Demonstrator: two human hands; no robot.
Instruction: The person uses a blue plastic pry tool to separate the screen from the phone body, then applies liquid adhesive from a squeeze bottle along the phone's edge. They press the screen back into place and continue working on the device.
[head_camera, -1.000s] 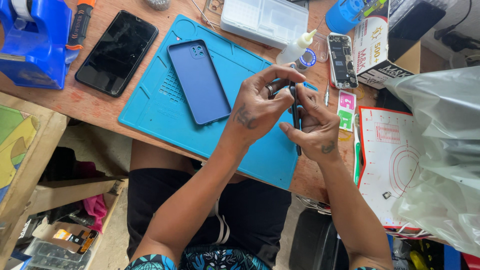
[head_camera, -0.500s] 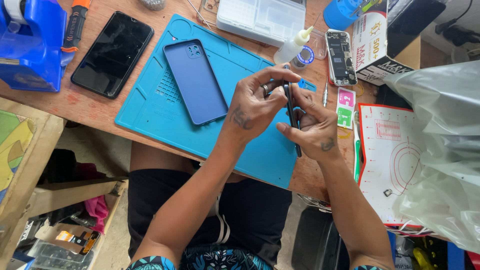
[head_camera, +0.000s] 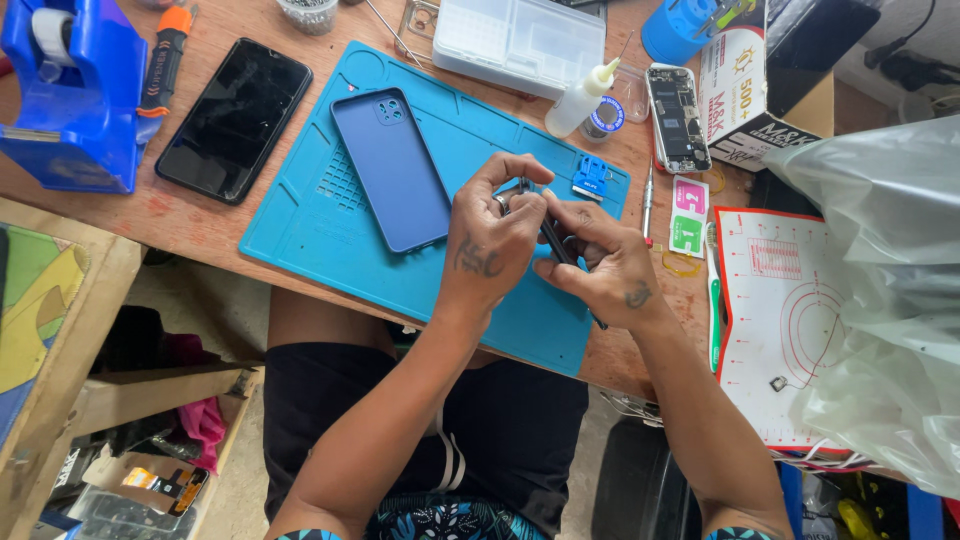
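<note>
Both hands are met over the blue-green repair mat (head_camera: 330, 235), toward its right end. Left hand (head_camera: 495, 240) is curled, its thumb and forefinger pinched on a small dark part (head_camera: 522, 186) at their tips; what the part is cannot be made out. Right hand (head_camera: 605, 270) is closed around a slim black tool (head_camera: 560, 245), gripped like a pen.

The tool's long axis is laid on a slant, from upper left to lower right across the mat, with its tail seen past the right hand's heel near the mat's lower right corner and its working end aimed up at the left fingertips. The small part is thus found just above and to the left of the right hand, at the tool's tip, and is touched only by the left hand; the left hand is the nearer of the two.

A blue phone back cover (head_camera: 392, 168) is lying flat on the mat, just left of the left hand and apart from it. A black phone (head_camera: 235, 118) is resting on the wooden worktop (head_camera: 200, 225) beyond the mat's left edge. Past the mat's top right corner, a white glue bottle (head_camera: 578, 100) and an opened phone body (head_camera: 678, 118) are seen.
</note>
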